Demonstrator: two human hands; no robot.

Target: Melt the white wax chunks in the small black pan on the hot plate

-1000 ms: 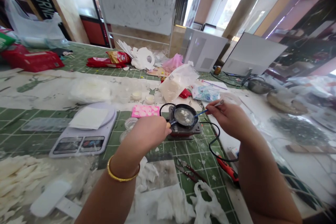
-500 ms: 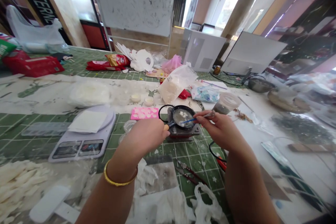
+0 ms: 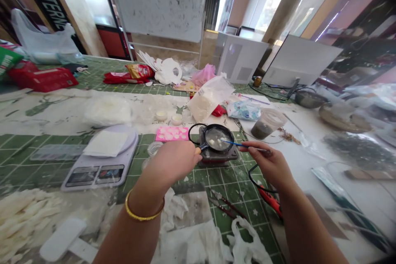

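Observation:
A small black pan (image 3: 218,137) with pale liquid and white lumps sits on a little square heater (image 3: 218,155) on the green grid mat. My left hand (image 3: 173,161), with a gold bangle at the wrist, is closed around the pan's handle. My right hand (image 3: 268,162) pinches a thin blue stick (image 3: 235,144) whose tip reaches into the pan from the right.
A white kitchen scale (image 3: 99,161) with a paper sheet lies to the left. A pink mould (image 3: 172,133), a bag of white flakes (image 3: 208,98) and a plastic cup (image 3: 266,123) stand behind the heater. Red-handled tools (image 3: 269,202) and crumpled tissue (image 3: 204,239) lie near me.
My right hand has dropped lower and swung to the right, turning the stick in the pan. The left hand keeps its hold on the pan handle.

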